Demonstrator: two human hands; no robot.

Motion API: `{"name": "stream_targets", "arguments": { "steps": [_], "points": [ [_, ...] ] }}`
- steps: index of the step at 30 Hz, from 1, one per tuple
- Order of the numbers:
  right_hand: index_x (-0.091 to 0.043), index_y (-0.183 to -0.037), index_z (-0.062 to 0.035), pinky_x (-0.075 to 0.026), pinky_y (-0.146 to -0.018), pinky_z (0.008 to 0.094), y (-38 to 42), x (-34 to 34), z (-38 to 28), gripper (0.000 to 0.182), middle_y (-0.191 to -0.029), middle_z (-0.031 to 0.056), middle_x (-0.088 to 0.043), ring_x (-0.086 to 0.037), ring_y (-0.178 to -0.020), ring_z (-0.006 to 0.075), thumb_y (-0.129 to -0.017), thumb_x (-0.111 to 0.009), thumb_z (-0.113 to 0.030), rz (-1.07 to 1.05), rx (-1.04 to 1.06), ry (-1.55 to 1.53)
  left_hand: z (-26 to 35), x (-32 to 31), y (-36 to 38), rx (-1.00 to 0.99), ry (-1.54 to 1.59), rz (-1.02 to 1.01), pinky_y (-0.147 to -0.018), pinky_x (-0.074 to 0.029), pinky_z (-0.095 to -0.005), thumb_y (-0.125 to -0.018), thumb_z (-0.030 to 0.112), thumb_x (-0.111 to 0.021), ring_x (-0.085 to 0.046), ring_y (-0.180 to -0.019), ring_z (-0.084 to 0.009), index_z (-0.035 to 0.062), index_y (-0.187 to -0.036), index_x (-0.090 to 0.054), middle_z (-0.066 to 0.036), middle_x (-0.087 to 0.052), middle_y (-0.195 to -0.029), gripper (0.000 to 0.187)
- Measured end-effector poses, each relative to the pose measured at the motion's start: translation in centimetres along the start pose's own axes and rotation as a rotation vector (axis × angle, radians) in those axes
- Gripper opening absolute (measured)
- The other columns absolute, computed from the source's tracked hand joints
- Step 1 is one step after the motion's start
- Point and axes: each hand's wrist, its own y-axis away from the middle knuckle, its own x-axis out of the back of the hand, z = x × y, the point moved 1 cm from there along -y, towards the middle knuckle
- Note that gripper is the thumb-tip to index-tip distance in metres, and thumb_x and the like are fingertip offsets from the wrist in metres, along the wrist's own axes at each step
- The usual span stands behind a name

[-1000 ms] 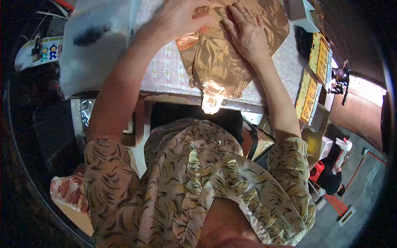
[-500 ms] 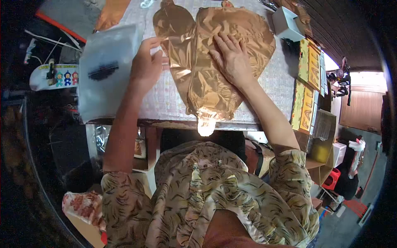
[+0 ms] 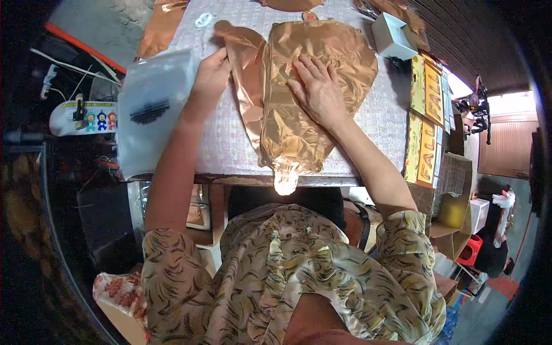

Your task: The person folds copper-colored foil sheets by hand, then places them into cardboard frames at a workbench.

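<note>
Clear plastic lies at the left of the frame on a table with a pale patterned cover. Left of the upper centre, a person's left hand appears to pinch the edge of a raised copper foil flap, its fingertips partly hidden. Beside the flap, a copper foil piece lies mid-frame, the right hand laid palm-down on it, fingers extended. Packages lettered "FALL" sit at the right.

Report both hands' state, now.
Left hand: closed, pinching the edge of the copper-coloured foil flap.
Right hand: open, resting on the copper-coloured foil, holding nothing.
</note>
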Motion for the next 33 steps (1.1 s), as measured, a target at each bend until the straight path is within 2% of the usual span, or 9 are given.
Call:
{"name": "stream_targets", "arguments": {
  "steps": [1, 4, 5, 6, 8, 9, 16, 24, 33],
  "points": [
    [-0.055, -0.144, -0.0042, -0.033, -0.117, 0.0558, -0.1, 0.1, 0.0, 0.054, -0.153, 0.0153, -0.052, -0.044, -0.144, 0.0346, -0.102, -0.059, -0.038, -0.020, -0.005, -0.018, 0.1, -0.7, -0.7, -0.141, -0.072, 0.057, -0.080, -0.051, -0.0265, -0.103, 0.010, -0.056, -0.062, -0.084, -0.0126, -0.0021, -0.119, -0.066, -0.005, -0.068, -0.093, 0.023],
    [-0.056, -0.143, -0.0048, -0.032, -0.117, 0.0562, -0.1, 0.1, 0.0, 0.053, -0.153, 0.0149, -0.051, -0.043, -0.144, 0.0352, -0.102, -0.059, -0.038, -0.024, -0.010, -0.041, -1.9, -1.3, -2.7, -0.164, -0.243, 0.154, -0.084, -0.051, -0.0290, -0.104, 0.009, -0.054, -0.064, -0.092, -0.0153, -0.0028, -0.122, -0.065, -0.008, -0.071, -0.103, 0.024],
    [-0.057, -0.142, -0.0050, -0.032, -0.118, 0.0565, 0.0, 0.0, 0.0, 0.053, -0.153, 0.0148, -0.051, -0.043, -0.144, 0.0356, -0.102, -0.060, -0.038, -0.012, -0.008, -0.045, -1.3, -1.4, -2.7, -0.074, -0.431, 0.091, -0.093, -0.051, -0.0325, -0.105, 0.007, -0.052, -0.067, -0.110, -0.0220, -0.0021, -0.130, -0.063, -0.014, -0.069, -0.124, 0.029],
    [-0.057, -0.142, -0.0050, -0.032, -0.118, 0.0565, 0.0, -0.1, 0.0, 0.053, -0.153, 0.0148, -0.051, -0.043, -0.144, 0.0356, -0.102, -0.060, -0.038, -0.009, -0.011, -0.044, -0.8, -2.1, -2.6, -0.076, -0.432, 0.087, -0.093, -0.051, -0.0325, -0.105, 0.007, -0.052, -0.067, -0.110, -0.0220, -0.0021, -0.130, -0.063, -0.014, -0.069, -0.124, 0.029],
    [-0.058, -0.141, -0.0049, -0.032, -0.118, 0.0571, 0.1, -0.2, -0.1, 0.051, -0.152, 0.0151, -0.052, -0.043, -0.144, 0.0360, -0.102, -0.060, -0.038, 0.002, -0.025, -0.038, 0.1, -4.0, -2.5, -0.575, -0.579, 0.023, -0.098, -0.051, -0.0350, -0.104, 0.006, -0.052, -0.066, -0.118, -0.0299, -0.0037, -0.130, -0.062, -0.018, -0.066, -0.132, 0.029],
    [-0.058, -0.141, -0.0049, -0.032, -0.118, 0.0571, 0.1, -0.3, -0.1, 0.051, -0.152, 0.0151, -0.052, -0.043, -0.144, 0.0360, -0.102, -0.060, -0.038, 0.006, -0.028, -0.038, 0.3, -4.3, -2.3, -0.613, -0.694, -0.027, -0.101, -0.052, -0.0381, -0.103, 0.007, -0.054, -0.065, -0.120, -0.0352, -0.0032, -0.131, -0.062, -0.019, -0.065, -0.133, 0.030],
    [-0.060, -0.138, -0.0013, -0.033, -0.118, 0.0566, 0.0, 0.0, -0.2, 0.052, -0.147, 0.0181, -0.056, -0.046, -0.142, 0.0364, -0.101, -0.061, -0.038, 0.014, -0.019, -0.030, 0.8, -5.5, -1.4, -0.526, -0.758, -0.384, -0.107, -0.050, -0.0382, -0.103, 0.001, -0.050, -0.063, -0.127, -0.0346, 0.0003, -0.135, -0.063, -0.018, -0.064, -0.138, 0.034],
    [-0.061, -0.135, -0.0005, -0.034, -0.117, 0.0558, 0.1, -0.4, -0.1, 0.050, -0.146, 0.0180, -0.057, -0.047, -0.142, 0.0358, -0.100, -0.063, -0.036, 0.040, -0.011, -0.027, 0.8, -3.2, -4.6, -0.631, -0.775, -0.200, -0.109, -0.048, -0.0356, -0.102, 0.000, -0.050, -0.060, -0.131, -0.0340, 0.0046, -0.138, -0.063, -0.019, -0.062, -0.141, 0.038],
    [-0.064, -0.124, 0.0011, -0.035, -0.115, 0.0564, 0.0, -0.1, -0.1, 0.044, -0.140, 0.0187, -0.060, -0.048, -0.139, 0.0360, -0.100, -0.064, -0.036, 0.017, -0.003, -0.024, -0.7, -4.3, -4.5, -0.524, -1.070, -0.391, -0.125, -0.022, -0.0576, -0.107, 0.012, -0.047, -0.049, -0.143, -0.0267, 0.0122, -0.151, -0.050, -0.011, -0.053, -0.154, 0.045]
  ]
}}
